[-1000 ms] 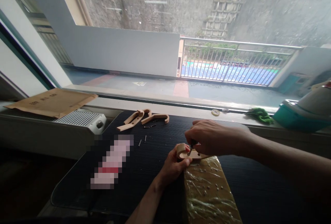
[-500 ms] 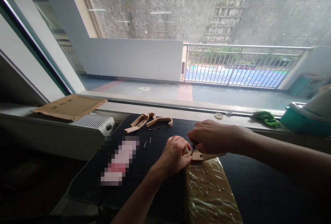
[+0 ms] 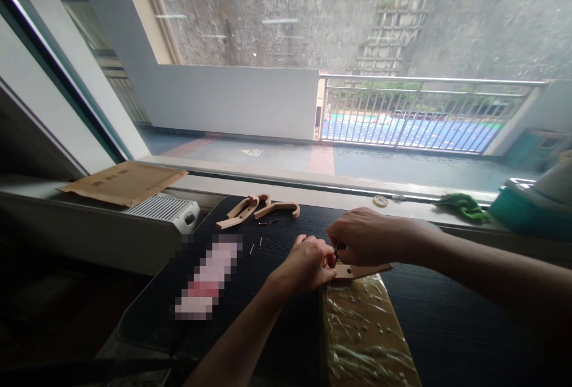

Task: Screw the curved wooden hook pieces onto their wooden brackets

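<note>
My left hand (image 3: 309,265) is closed on the left end of a pale wooden piece (image 3: 360,271) with a dark round hole in it. The piece lies on the far end of a box wrapped in shiny brown tape (image 3: 369,330). My right hand (image 3: 364,235) grips a thin dark tool (image 3: 338,250), whose kind its fingers mostly hide. The tool's lower end meets my left fingertips, over the wood. Other curved wooden hooks (image 3: 280,210) lie farther back on the black table (image 3: 223,321), with several screws (image 3: 252,249) near them.
A blurred-out pinkish strip (image 3: 210,276) lies on the left of the table. A brown envelope (image 3: 125,181) rests over a white heater (image 3: 172,211). Along the window sill are a roll of tape (image 3: 380,201), a green cloth (image 3: 463,207) and a teal container (image 3: 527,208).
The view has shifted slightly. My left fingers have closed in nearer the tool, covering the bit of wood that showed between them. My right hand keeps its grip, slightly turned.
</note>
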`<act>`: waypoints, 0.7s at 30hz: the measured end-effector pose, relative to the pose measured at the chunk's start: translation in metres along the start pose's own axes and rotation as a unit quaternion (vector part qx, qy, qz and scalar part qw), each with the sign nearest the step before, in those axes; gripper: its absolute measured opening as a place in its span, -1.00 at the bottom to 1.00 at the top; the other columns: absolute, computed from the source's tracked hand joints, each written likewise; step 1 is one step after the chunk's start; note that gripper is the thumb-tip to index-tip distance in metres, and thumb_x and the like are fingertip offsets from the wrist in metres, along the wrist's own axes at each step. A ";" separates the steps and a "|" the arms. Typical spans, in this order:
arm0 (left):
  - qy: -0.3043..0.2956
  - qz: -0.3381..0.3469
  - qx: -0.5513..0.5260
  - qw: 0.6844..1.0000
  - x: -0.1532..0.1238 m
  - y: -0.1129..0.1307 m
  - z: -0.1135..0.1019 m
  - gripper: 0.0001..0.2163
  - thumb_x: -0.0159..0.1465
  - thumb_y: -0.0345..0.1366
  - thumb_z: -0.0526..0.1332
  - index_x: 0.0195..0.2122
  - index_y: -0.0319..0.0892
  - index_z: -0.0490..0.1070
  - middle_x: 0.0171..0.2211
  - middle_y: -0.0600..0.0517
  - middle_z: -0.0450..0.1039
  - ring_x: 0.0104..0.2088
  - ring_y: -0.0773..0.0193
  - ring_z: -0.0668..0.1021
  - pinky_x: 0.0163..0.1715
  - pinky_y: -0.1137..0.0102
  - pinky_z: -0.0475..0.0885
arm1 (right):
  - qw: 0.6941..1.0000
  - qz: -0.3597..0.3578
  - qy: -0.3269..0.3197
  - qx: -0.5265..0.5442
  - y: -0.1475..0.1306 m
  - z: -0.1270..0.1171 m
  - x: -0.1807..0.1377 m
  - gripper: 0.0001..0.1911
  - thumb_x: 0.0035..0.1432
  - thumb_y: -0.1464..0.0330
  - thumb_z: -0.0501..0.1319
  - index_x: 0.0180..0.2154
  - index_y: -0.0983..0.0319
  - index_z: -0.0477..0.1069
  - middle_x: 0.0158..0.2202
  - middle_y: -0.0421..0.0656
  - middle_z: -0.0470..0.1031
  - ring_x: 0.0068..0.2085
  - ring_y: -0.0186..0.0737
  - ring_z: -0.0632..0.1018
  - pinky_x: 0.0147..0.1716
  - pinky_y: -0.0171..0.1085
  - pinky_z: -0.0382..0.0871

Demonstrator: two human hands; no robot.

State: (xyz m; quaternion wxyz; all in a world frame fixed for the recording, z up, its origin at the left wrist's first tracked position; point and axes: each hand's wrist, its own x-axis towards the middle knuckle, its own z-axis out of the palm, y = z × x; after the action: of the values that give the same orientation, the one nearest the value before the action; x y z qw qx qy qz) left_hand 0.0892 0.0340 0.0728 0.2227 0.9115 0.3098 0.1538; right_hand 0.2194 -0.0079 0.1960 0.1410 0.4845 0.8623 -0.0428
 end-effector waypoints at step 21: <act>-0.073 0.043 -0.030 0.996 0.005 -0.010 -0.005 -0.92 0.04 -0.28 0.29 -0.50 -0.15 0.44 -0.45 0.09 0.47 -0.36 0.22 0.46 0.01 0.12 0.11 | 1.000 -0.007 -0.001 0.028 0.006 0.003 -0.005 -0.84 0.09 0.43 0.08 -0.43 0.25 0.42 -0.47 -0.13 0.48 -0.42 -0.24 0.47 -0.48 -0.28 0.14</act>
State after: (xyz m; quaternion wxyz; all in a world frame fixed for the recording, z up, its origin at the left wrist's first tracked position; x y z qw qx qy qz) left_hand 0.0860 0.0461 0.0726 0.2655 0.9255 0.2488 0.1050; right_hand 0.2273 -0.0093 0.1944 0.1278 0.4821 0.8641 -0.0681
